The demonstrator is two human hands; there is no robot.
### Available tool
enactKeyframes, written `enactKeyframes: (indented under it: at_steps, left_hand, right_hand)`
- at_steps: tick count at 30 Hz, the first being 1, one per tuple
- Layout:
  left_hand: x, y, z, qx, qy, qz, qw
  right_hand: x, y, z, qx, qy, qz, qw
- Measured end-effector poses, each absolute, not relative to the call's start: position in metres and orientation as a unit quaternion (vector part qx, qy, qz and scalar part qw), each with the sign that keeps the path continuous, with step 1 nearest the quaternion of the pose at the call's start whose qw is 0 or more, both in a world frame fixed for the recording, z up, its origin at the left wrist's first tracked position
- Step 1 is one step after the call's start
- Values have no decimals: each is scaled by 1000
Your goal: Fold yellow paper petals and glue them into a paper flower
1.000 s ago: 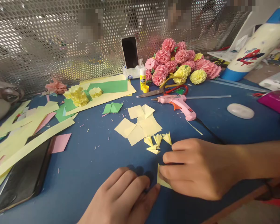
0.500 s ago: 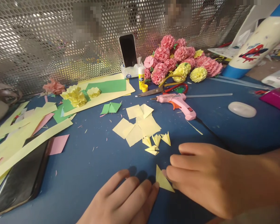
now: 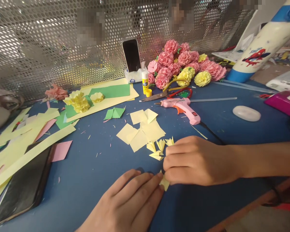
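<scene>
Small yellow paper piece (image 3: 164, 184) sits on the blue tabletop (image 3: 106, 187) right between the two sets of fingertips, left hand (image 3: 132, 201) touching its left edge and right hand (image 3: 195, 162) bunched over its far right side. Left fingers lie close together and fairly straight, right ones are curled in tight, but honestly I can't tell if either hand is pinching the paper or just pressing it down. Looks like a fold to me, so I'd pin it with the left fingertips, line up the corners, then run a right fingertip firmly along the crease, cos paper this tiny probably skews easily. Mind the folded yellow points (image 3: 156, 156) just beyond the right fingers, easy to knock. Hard to make out: the fold lines are mostly covered, the right thumb is hidden, one folded point is partly blocked by the right hand, and the left wrist is cut off.
</scene>
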State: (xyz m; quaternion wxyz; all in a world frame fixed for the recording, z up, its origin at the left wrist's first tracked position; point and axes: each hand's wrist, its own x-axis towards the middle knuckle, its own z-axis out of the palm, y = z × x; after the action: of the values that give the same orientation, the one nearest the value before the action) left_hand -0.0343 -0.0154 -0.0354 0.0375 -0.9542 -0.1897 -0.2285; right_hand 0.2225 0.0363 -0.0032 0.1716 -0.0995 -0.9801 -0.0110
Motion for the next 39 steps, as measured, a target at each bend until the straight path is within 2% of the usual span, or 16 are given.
enactKeyframes:
  at_steps: [11,25,28,29,31,33,39]
  left_hand:
    - [-37,-15,-36,-962,-178,-192,73]
    - [-32,-14,-19,-962,-199,-185,41]
    - [-32,-13,-23,-965,-188,-176,52]
    - [-32,-14,-25,-955,-182,-224,67]
    - [-32,-14,-25,-952,-189,-229,78]
    - [-31,-14,-25,-961,-195,-186,64]
    - [-32,-16,-35,-949,-197,-237,63]
  right_hand:
    - [220,35,-7,-214,-946,209,126]
    - [211,24,-16,-241,-955,101,140]
    - [210,23,-15,-236,-956,79,159]
    - [210,22,-14,-233,-955,72,167]
    - [210,23,-13,-224,-956,56,183]
    - [211,24,-13,-205,-958,46,196]
    - [213,32,-16,-198,-952,141,184]
